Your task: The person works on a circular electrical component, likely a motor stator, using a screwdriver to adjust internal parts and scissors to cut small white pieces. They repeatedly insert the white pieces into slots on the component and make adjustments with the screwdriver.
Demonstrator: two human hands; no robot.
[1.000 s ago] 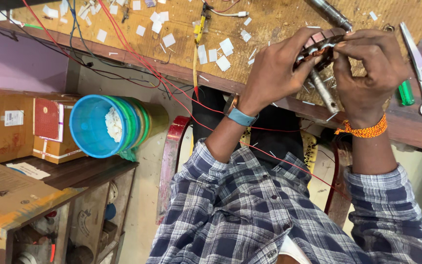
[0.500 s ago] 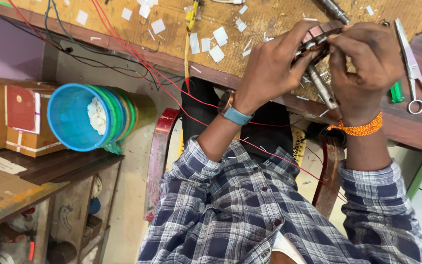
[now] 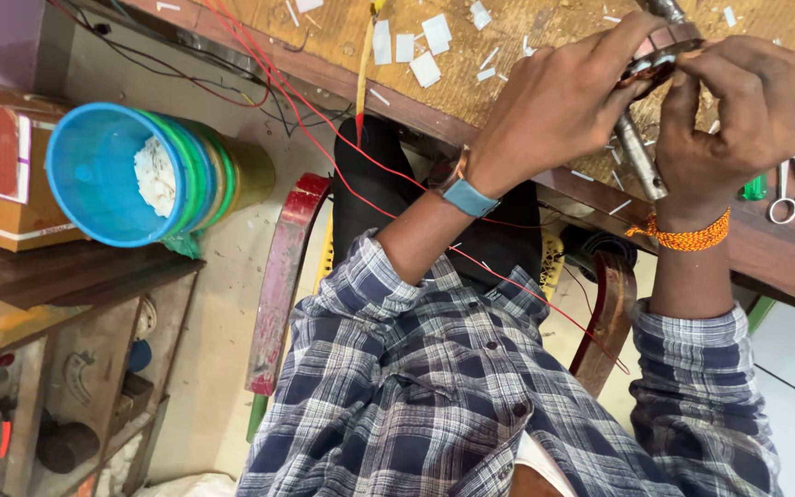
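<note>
Copper-wound motor part — both hands, left and right, closed around it above the wooden bench.

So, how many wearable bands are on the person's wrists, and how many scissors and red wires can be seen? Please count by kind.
Blue wristband on the left wrist: 1
Orange braided thread band on the right wrist: 1
Steel scissors on the wooden bench: 1
Thin red wires: 2
Total: 5

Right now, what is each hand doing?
Left hand: closed on the small round metal part.
Right hand: closed on the same part, fingers pinching its edge.
</note>
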